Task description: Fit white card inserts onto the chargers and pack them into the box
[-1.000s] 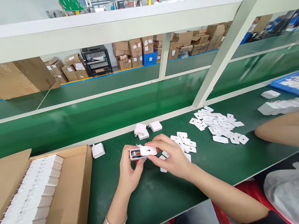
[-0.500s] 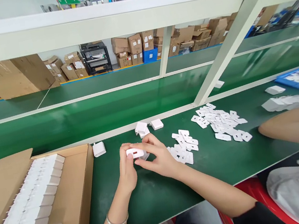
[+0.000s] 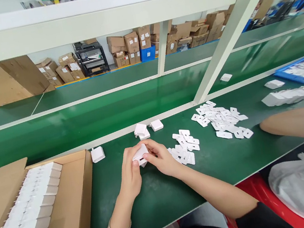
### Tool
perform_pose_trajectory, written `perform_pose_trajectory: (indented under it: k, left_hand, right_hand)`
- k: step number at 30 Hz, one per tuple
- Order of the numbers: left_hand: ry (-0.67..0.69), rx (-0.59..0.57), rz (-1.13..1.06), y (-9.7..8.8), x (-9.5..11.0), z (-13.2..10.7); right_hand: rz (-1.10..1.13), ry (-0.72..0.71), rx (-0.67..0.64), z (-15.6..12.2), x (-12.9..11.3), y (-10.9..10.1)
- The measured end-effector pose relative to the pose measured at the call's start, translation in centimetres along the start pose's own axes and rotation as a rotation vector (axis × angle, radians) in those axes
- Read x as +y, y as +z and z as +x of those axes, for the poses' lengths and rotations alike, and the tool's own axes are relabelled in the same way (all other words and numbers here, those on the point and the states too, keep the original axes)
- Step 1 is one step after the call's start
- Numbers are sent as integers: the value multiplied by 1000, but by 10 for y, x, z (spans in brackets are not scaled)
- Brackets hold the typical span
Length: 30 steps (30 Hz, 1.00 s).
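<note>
A white USB charger (image 3: pixel 140 154) is held between my two hands above the green table, its port face tilted toward me. My left hand (image 3: pixel 129 171) is closed round its left side, thumb at the lower edge. On the other side, my right hand (image 3: pixel 163 159) grips it with the thumb on its front face. Just below, another white piece shows partly; I cannot tell whether it is held too. To the right of my right hand lies a small pile of white face plates (image 3: pixel 185 145). Beyond my hands are several white chargers (image 3: pixel 140 129).
An open cardboard box (image 3: pixel 78 204) with rows of chargers stands at the left. A single charger (image 3: pixel 97 154) sits beside it. A larger plate pile (image 3: pixel 221 118), a co-worker's arm (image 3: pixel 293 121) and a blue tray (image 3: pixel 287 72) are on the right. A slanted post (image 3: pixel 233 42) rises behind the table.
The charger has been tilted, so more of its broad face shows. My right fingers have closed in round it, with the thumb now on the face. The view has shifted slightly.
</note>
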<state>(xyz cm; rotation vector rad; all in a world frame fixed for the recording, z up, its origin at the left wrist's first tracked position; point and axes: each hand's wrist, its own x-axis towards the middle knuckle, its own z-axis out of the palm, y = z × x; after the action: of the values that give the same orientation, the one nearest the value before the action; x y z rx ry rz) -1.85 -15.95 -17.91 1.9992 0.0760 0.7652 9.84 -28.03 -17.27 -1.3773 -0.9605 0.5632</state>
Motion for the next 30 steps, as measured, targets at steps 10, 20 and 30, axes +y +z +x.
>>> perform_pose_trajectory:
  k: [10,20,30]
  left_hand:
    - [81,41,43,0,-3,3]
    - [-20,-93,104,-5,-5,4]
    - [-29,-21,460,-4,-15,9]
  right_hand:
    - [-18,-9,-27,-1,-1,0]
    - [-177,-70,-62,9,-2,-19]
    - [-705,-177,227,27,23,-38]
